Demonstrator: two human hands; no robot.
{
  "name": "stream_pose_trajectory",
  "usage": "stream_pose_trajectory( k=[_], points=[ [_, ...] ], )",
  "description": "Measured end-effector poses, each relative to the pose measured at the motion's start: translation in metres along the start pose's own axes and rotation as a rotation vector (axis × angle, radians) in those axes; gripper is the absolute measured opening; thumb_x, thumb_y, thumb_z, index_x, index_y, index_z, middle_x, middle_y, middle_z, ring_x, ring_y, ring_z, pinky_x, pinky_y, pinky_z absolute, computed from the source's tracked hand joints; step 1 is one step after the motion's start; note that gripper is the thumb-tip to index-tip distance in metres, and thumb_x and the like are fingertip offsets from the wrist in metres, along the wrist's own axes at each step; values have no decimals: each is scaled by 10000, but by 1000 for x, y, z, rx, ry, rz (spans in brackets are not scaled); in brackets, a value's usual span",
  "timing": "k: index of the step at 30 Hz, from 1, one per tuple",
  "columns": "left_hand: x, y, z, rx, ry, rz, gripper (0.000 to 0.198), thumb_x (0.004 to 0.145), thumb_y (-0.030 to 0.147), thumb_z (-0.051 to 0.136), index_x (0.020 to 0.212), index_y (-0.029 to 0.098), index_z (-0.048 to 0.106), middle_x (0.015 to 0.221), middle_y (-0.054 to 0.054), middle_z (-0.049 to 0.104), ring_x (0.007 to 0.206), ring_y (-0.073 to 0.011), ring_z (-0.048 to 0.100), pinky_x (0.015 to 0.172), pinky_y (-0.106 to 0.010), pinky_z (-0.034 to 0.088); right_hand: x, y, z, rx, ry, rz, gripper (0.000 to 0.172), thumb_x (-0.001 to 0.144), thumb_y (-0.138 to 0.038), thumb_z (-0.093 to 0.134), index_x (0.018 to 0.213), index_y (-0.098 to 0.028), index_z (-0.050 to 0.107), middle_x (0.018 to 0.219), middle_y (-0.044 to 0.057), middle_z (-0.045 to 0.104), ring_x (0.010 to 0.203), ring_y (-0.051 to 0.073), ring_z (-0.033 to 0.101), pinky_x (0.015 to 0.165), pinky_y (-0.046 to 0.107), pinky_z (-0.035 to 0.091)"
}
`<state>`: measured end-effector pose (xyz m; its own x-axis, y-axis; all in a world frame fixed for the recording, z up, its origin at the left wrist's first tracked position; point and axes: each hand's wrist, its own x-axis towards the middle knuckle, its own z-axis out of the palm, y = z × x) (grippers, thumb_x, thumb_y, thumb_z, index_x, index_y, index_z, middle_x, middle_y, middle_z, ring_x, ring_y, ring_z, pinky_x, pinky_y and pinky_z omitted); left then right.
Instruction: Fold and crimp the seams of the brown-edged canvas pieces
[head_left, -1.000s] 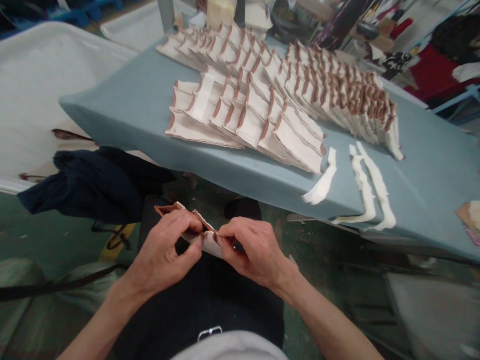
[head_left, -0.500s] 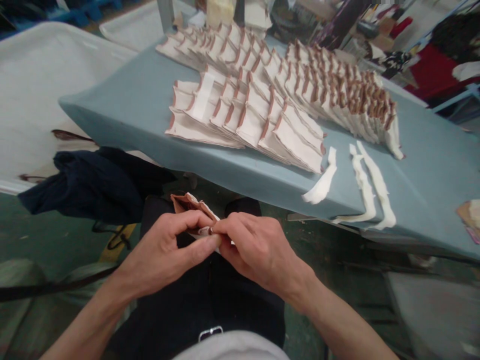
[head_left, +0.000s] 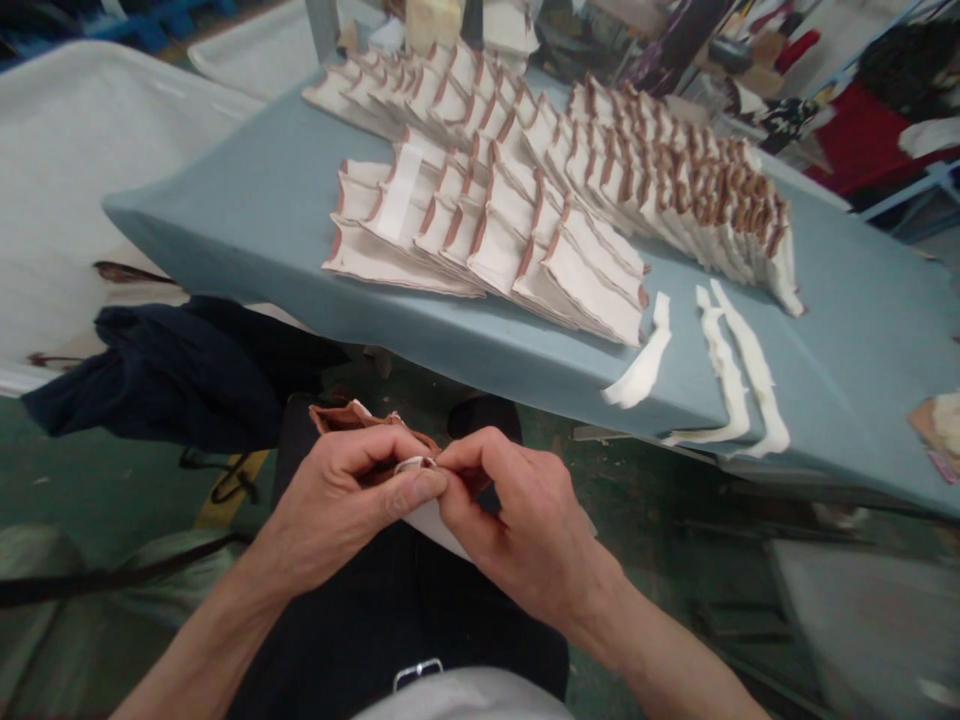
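Note:
Over my lap, my left hand (head_left: 371, 482) and my right hand (head_left: 510, 505) meet with fingertips nearly touching. Between them is a folded piece of white and brown fabric (head_left: 349, 417), its brown edge showing beyond my left fingers. My left thumb and index finger pinch its edge, where a small white curled bit shows. Against that same edge my right thumb and index finger are pressed. A white part of the piece hangs below my hands. My fingers hide much of it, so its full shape cannot be made out.
On the blue-grey table (head_left: 247, 215) lie overlapping white pieces with brown edges (head_left: 442, 220) and a dense row of similar pieces (head_left: 675, 180). White strips (head_left: 641, 365) rest by the near edge, some hanging over. Dark blue cloth (head_left: 172, 365) hangs at the left beside a white bin (head_left: 112, 140).
The fabric piece has turned and shifted slightly left, showing more brown edge and more white below. My right fingers have opened out a little from the pinch point. The view has shifted slightly.

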<state>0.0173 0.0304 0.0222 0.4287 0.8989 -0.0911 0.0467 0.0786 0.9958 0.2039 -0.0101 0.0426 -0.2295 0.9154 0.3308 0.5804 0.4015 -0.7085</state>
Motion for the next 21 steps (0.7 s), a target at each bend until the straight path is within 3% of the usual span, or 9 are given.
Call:
stream_pose_trajectory(
  k=[5,9,14,17,21],
  points=[
    [-2,1,0,50,-12,51,212,915,287,730,732,209,803,782,-16,764,712,-146,660,644,-191,518,-1,-2,2,81,39,94,121,960,-155,622,862,-215,585,741,-18,704,615,102,666,606,203,481],
    [-5,-3,2,130,1,108,193,941,258,703,770,214,782,741,13,746,652,-123,641,596,-177,493,1,-3,2,222,50,237,156,924,-173,645,827,-225,535,688,-59,611,577,81,606,560,181,457],
    [-7,-1,1,262,75,238,186,940,195,649,782,221,744,770,30,759,681,-121,672,657,-185,525,3,0,5,435,-20,316,98,942,-215,641,1010,-224,571,697,-80,605,565,82,583,515,176,429],
    [-6,5,-6,303,173,224,203,934,216,630,752,223,721,755,34,739,672,-128,670,647,-193,529,1,6,11,383,-34,304,155,937,-272,670,1067,-218,607,782,-45,667,652,105,627,597,212,475],
    [-5,5,-13,330,199,186,224,943,260,617,753,217,727,771,19,743,663,-140,667,626,-208,529,-2,13,17,223,-94,316,147,946,-355,672,934,-209,659,849,4,711,743,143,650,684,268,481]
  ],
)
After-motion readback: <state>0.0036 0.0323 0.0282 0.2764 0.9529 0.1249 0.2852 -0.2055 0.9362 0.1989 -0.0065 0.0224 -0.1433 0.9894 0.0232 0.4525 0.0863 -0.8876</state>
